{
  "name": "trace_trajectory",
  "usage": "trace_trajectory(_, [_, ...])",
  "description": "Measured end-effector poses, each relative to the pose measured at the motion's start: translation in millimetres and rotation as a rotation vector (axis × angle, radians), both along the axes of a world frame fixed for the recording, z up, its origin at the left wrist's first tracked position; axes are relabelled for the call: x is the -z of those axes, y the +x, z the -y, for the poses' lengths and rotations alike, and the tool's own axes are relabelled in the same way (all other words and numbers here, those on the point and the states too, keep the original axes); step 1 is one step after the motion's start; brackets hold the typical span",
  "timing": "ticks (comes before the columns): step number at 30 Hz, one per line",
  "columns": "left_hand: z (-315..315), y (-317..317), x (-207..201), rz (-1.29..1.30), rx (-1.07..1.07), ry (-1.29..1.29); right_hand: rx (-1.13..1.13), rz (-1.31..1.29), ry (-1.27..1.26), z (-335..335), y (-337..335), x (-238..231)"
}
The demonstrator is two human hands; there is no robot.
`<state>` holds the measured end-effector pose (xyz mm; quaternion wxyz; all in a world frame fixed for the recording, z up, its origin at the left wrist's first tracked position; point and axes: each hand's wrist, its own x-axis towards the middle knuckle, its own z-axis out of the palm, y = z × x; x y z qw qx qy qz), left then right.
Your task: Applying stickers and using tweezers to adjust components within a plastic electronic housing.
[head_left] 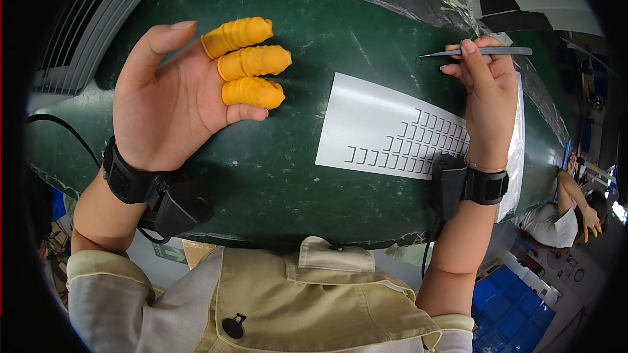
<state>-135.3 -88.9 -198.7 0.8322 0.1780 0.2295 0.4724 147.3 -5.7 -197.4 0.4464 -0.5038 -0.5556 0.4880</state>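
Note:
My left hand [173, 101] is held palm up above the green table, empty, with its fingers apart. Yellow finger cots [254, 61] cover three of its fingers; the thumb and little finger are bare. In my right hand [489, 101] is a pair of grey tweezers [517, 51], pinched between thumb and fingers and pointing left. A tiny dark piece seems to hang at their tip, too small to make out. Below the tip lies a white sheet [343, 121] with rows of small dark bracket shapes; my right hand and wrist hide part of its right side.
A grey vented machine [88, 26] stands at the table's far left, with a black cable [65, 124] near it. Crumpled clear plastic [461, 16] lies at the far edge. Right of the table are another person [556, 225] and blue bins [510, 307].

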Motion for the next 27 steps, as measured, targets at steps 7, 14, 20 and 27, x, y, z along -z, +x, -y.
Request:
trace_trajectory(7, [0.3, 0.6, -0.2, 0.007, -0.003, -0.005, 0.0, -0.012, 0.003, -2.3, 2.8, 2.4])
trace_trajectory(14, [-0.4, -0.1, -0.6, 0.004, -0.001, -0.001, -0.007, -0.091, -0.011, -4.3, 4.9, 3.0])
trace_trajectory(20, [-0.5, -0.5, -1.0, 0.011, -0.001, -0.004, -0.011, -0.068, -0.015, -4.2, 3.2, 1.6])
trace_trajectory(27, [-1.3, -0.4, -1.2, 0.027, 0.007, 0.003, -0.022, -0.053, 0.003, -4.9, 2.8, 1.4])
